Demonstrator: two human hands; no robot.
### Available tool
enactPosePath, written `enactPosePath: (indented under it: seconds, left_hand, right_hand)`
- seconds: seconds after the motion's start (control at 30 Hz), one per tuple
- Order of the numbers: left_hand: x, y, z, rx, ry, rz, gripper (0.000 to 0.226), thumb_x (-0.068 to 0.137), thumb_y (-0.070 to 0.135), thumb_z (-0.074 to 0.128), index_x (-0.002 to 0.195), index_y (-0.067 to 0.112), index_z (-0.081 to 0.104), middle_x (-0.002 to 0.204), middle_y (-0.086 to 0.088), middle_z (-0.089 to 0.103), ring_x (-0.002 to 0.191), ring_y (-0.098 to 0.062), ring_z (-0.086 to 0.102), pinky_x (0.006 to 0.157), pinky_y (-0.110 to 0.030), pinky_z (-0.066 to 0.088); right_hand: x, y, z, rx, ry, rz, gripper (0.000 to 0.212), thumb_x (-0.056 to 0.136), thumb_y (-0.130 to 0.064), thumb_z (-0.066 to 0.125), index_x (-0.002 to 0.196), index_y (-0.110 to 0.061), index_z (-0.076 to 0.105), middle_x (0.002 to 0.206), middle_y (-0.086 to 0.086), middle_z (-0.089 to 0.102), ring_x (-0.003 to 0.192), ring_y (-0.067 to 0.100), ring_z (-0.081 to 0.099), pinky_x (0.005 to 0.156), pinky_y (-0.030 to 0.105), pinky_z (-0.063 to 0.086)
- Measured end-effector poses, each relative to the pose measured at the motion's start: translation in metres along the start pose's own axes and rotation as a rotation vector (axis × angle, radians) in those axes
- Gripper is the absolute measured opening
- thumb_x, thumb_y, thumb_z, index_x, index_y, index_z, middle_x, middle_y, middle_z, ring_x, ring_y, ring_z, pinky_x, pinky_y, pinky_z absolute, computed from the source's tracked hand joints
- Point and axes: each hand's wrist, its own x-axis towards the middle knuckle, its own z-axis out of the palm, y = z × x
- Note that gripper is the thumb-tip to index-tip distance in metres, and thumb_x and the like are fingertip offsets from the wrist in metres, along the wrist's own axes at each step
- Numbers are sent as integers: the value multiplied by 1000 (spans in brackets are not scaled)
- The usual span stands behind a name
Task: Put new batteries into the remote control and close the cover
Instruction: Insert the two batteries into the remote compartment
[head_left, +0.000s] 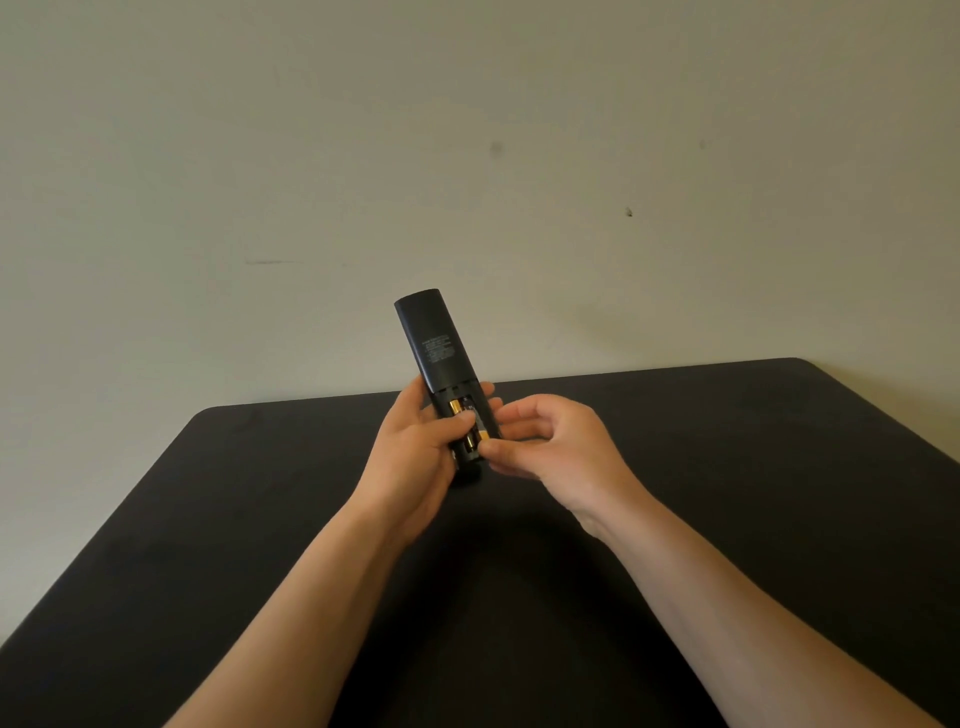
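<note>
I hold a black remote control (435, 343) upright above the table, its back toward me and its battery bay uncovered. My left hand (410, 457) wraps the lower half, thumb lying across the bay. A gold-and-black battery (456, 407) sits in the bay's left slot. My right hand (550, 447) pinches a second battery (482, 432) at the right slot with thumb and forefinger; how far it sits in the slot is hidden by the fingers. The cover is not visible.
A black table (727, 493) with rounded far corners spreads under both forearms. A plain pale wall (467, 156) rises right behind its far edge.
</note>
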Motion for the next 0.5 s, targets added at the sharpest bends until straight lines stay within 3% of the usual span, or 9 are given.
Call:
enactPosePath:
  seconds: [0.5]
  left_hand:
    - [1, -4, 0, 76, 3, 24, 43, 95, -11, 44, 131, 11, 52, 116, -15, 69, 105, -23, 71, 80, -33, 59]
  right_hand:
    - [0, 1, 3, 29, 18, 36, 30, 76, -6, 81, 104, -7, 68, 96, 9, 75, 86, 18, 75, 71, 29, 63]
